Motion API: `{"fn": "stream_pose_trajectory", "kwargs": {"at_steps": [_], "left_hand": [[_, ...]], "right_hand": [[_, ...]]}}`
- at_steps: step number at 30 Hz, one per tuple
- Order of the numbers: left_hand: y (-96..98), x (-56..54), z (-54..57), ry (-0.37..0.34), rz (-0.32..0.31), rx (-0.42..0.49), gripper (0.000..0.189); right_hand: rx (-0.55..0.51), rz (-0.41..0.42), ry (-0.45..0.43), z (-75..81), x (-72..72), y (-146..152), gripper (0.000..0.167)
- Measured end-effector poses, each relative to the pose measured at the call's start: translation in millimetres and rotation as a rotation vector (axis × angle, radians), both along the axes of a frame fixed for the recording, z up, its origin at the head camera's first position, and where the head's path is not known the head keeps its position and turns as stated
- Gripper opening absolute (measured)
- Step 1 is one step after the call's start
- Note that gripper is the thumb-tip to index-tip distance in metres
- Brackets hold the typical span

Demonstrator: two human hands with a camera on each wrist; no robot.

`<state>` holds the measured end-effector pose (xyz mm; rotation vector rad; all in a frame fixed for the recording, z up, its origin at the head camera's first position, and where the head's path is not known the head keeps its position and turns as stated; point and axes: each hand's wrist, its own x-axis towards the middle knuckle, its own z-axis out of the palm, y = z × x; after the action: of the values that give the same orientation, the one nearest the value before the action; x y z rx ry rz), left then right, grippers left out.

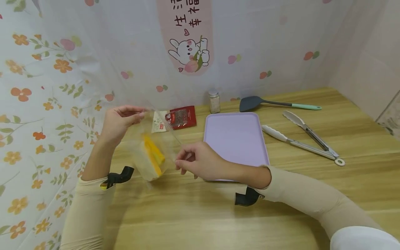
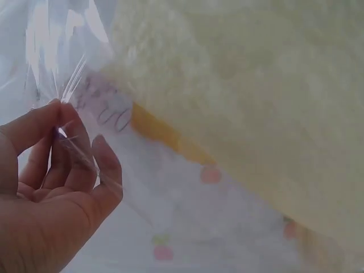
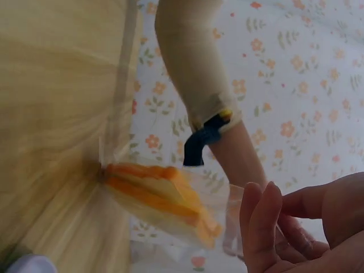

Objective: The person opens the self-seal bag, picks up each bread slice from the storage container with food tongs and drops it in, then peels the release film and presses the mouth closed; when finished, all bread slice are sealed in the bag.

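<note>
A clear plastic bag point(image 1: 170, 147) hangs over the left part of the table, with a flat pale piece point(image 1: 145, 163) and yellow-orange pieces point(image 1: 154, 152) inside. My left hand point(image 1: 117, 123) pinches the film of the bag at its upper left between thumb and fingertip, and creases fan out from that pinch in the left wrist view. At the bag's right side, my right hand point(image 1: 203, 159) pinches the film, thumb against bent fingers. In the right wrist view the orange pieces point(image 3: 165, 193) show through the film, low in the bag.
Behind the right hand lies a lilac tray point(image 1: 232, 132). Tongs point(image 1: 307, 140) spread wide lie to its right, and a turner point(image 1: 275, 103) lies beyond. A small jar point(image 1: 214, 102), a red packet point(image 1: 184, 117) and a cream packet point(image 1: 158, 122) are near the curtain point(image 1: 125, 52).
</note>
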<state>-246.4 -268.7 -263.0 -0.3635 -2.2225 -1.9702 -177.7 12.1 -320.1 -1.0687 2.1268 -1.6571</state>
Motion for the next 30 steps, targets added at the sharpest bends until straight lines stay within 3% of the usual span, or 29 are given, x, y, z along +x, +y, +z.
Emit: {"fn": "stream_pose_trajectory", "kwargs": {"at_steps": [4, 9, 12, 16, 19, 25, 30], "left_hand": [[24.6, -20.5, -11.3, -0.080, -0.020, -0.213, 0.018], [59.7, -42.1, -27.7, -0.167, -0.107, -0.432, 0.026], [73.3, -46.8, -38.6, -0.174, -0.155, -0.479, 0.022], [84.5, -52.1, -53.8, -0.127, -0.216, -0.521, 0.019], [92.6, -56.2, -64.0, -0.120, -0.293, -0.563, 0.019], [102.7, -57.8, -65.4, -0.166, -0.429, -0.567, 0.027], [107.9, -60.9, -71.0, -0.214, -0.540, -0.666, 0.036]], "right_hand": [[-0.015, -0.017, -0.071, -8.5, 2.8, 10.5, 0.007], [-0.001, -0.049, -0.129, -22.0, 1.9, 27.4, 0.009], [0.023, -0.063, -0.168, -32.1, 2.5, 37.6, 0.010], [0.049, -0.086, -0.222, -43.1, 5.6, 50.2, 0.010], [0.050, -0.104, -0.282, -50.5, 10.1, 57.0, 0.009], [0.058, -0.020, -0.376, -64.7, 18.2, 53.4, 0.010], [0.101, 0.008, -0.390, -69.3, 21.6, 50.7, 0.009]]}}
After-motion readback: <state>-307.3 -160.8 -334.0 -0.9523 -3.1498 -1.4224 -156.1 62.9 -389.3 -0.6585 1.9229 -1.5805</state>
